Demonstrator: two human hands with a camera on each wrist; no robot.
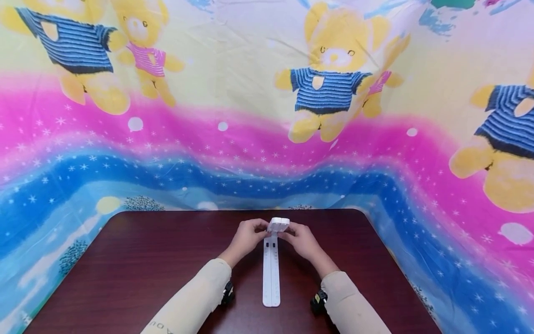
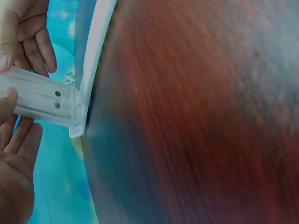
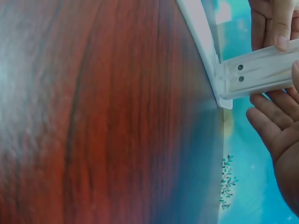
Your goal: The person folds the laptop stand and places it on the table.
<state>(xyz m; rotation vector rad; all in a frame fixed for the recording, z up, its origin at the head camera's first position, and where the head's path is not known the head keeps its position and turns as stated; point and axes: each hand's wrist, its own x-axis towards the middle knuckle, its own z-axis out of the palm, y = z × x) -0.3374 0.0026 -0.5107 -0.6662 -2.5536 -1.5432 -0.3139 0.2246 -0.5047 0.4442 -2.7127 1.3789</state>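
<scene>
A white hinged folding stand [image 1: 271, 278] lies with its long flat strip on the table. Its other panel [image 2: 42, 95] rises at an angle from the hinge at the far end. Two dark round dots mark that panel near the hinge. My left hand [image 1: 247, 240] grips the raised panel by its left edge, thumb on the face and fingers behind. From the right side, my right hand [image 1: 303, 241] pinches the same panel in the same way. Both hands also show in the right wrist view, with the right hand [image 3: 285, 140] below the panel and the left hand [image 3: 275, 23] above.
The dark red wooden table [image 1: 167, 260] has rounded far corners. Behind and beside it hangs a cloth [image 1: 250, 139] printed with bears. A small black device [image 1: 227, 293] sits on the left wrist, and another black device [image 1: 319, 301] on the right.
</scene>
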